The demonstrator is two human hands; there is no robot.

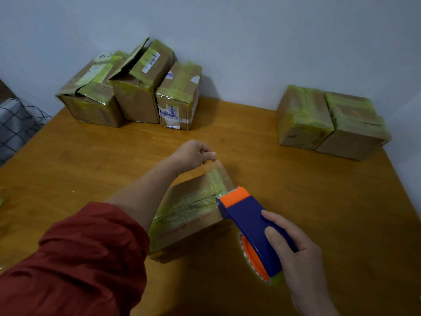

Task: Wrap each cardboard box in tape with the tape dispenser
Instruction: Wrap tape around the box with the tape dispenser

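Note:
A cardboard box [189, 215] lies on the wooden table [319, 201] in front of me, its top crossed by yellowish clear tape. My right hand [296, 254] grips a blue and orange tape dispenser [248, 222] at the box's right side. A strip of clear tape [218, 174] runs from the dispenser's orange mouth up to my left hand [196, 153], which pinches the strip's free end above the box's far edge. My left forearm, in a red sleeve, crosses over the box's left part.
Three taped cardboard boxes [136, 87] stand against the wall at the back left, one with a raised flap. Two more taped boxes [330, 122] sit at the back right. A checked cloth [16, 124] lies beyond the table's left edge.

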